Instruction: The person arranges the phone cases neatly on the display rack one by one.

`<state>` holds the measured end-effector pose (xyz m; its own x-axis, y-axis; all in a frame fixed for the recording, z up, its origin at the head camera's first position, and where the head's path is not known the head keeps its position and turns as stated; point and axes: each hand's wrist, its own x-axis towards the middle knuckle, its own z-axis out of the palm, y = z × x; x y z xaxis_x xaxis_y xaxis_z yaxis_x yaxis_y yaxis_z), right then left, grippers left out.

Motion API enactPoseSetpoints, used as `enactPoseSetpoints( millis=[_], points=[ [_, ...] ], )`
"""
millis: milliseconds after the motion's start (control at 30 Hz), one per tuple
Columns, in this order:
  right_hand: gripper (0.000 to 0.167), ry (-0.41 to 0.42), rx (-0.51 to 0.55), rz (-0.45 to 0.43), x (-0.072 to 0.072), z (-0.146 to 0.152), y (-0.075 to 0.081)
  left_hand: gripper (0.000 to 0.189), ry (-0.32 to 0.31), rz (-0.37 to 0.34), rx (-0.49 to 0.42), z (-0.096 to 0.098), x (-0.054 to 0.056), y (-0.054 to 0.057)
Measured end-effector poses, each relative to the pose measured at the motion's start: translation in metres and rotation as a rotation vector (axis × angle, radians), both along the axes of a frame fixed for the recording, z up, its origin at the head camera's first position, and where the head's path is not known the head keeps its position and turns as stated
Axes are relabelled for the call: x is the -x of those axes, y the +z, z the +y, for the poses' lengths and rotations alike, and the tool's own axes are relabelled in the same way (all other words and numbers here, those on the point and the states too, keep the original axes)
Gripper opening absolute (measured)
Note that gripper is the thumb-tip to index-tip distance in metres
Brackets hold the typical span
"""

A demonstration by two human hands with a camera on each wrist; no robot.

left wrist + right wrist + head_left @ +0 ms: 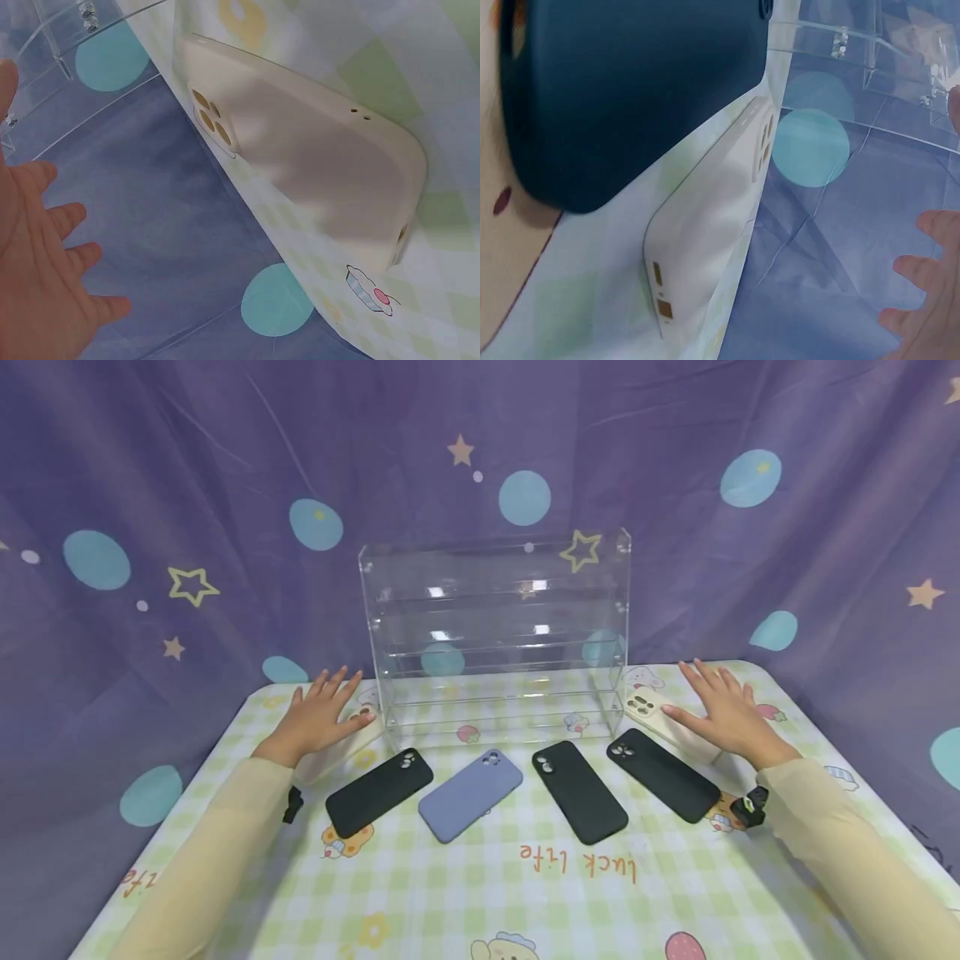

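My left hand is spread with its fingers straight, above a cream phone case at the left of the table. In the left wrist view this case lies with its camera holes facing up, apart from the palm. My right hand is likewise spread over a second cream phone case on the right side. The right wrist view shows that case beside a black phone case, with the fingers apart from both. Neither hand holds anything.
Between the hands lie a black case, a blue-grey case, another black case and a third black one. Behind them stands a clear acrylic tiered rack. A checked cloth covers the table; a purple curtain hangs behind.
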<state>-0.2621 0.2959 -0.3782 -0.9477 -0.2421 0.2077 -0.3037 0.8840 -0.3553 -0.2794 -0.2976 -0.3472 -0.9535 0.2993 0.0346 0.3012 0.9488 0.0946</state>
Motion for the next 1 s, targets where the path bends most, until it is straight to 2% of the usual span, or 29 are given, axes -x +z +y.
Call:
enactPoseSetpoints(
  millis=[233,333,533,667,800,1000],
  points=[
    [0.085,0.047,0.01,0.077,0.005,-0.006,0.001,0.08,-0.062,0.039,0.0,0.001,0.005,0.003],
    [0.085,0.078,0.031,0.1,0.008,-0.01,0.002,0.08,-0.066,0.049,-0.013,0.001,0.008,0.005],
    [0.083,0.118,0.11,0.091,0.013,-0.022,0.006,0.082,-0.068,0.015,-0.045,-0.001,0.01,0.006],
    [0.083,0.113,0.161,0.025,0.015,-0.029,0.01,0.084,-0.075,-0.012,-0.103,-0.005,0.015,0.003],
    [0.083,0.095,0.206,-0.022,0.019,-0.038,0.013,0.088,-0.087,-0.049,-0.202,-0.014,0.022,-0.003],
    [0.078,0.079,0.273,-0.015,0.025,-0.048,0.008,0.089,-0.068,-0.101,-0.347,-0.023,0.031,-0.013]
  ],
)
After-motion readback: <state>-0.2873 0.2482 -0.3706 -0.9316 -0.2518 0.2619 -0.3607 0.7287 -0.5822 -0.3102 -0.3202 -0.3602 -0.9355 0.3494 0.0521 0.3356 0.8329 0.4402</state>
